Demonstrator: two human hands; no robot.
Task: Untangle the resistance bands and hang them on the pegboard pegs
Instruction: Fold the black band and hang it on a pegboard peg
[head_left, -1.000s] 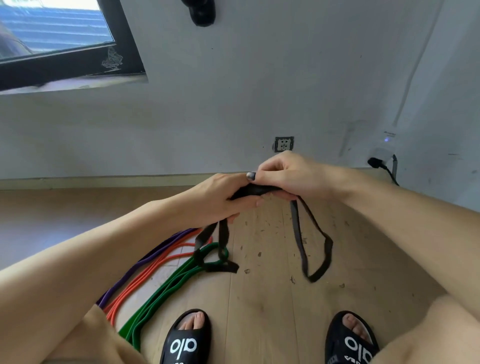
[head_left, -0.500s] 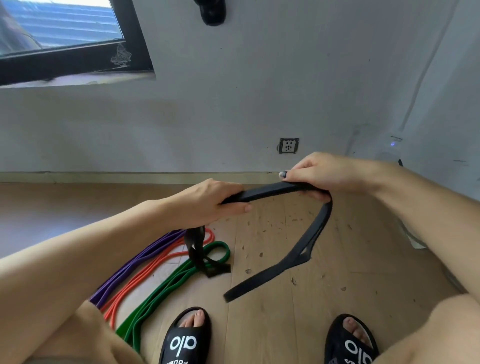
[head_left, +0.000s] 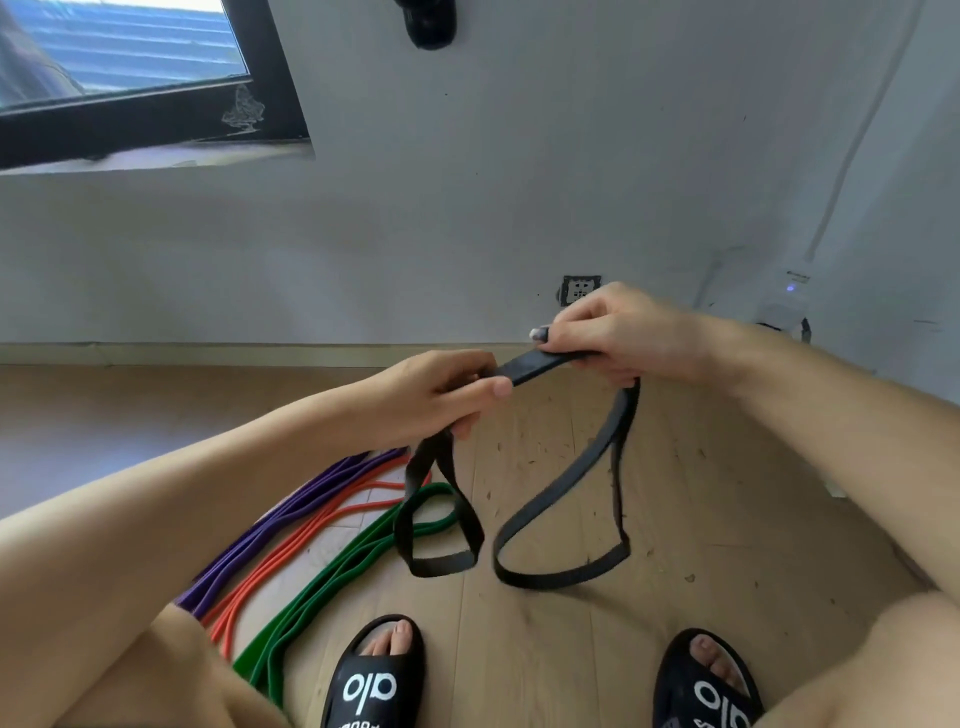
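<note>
Left hand (head_left: 441, 395) and right hand (head_left: 618, 332) each grip the black resistance band (head_left: 540, 364); best to spread them apart steadily so both hanging loops drop free.

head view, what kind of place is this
Probably a room in a home: wood plank floor, painted wall with a socket, a dark-framed window, and the person wears slides.

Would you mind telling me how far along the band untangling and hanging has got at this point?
Done: nothing hung; no pegboard shows in view. In hand: the left hand and right hand grip the black band, with loops hanging from each. Left: the purple band, orange band and green band lie side by side on the wooden floor, and all four need hanging.
</note>
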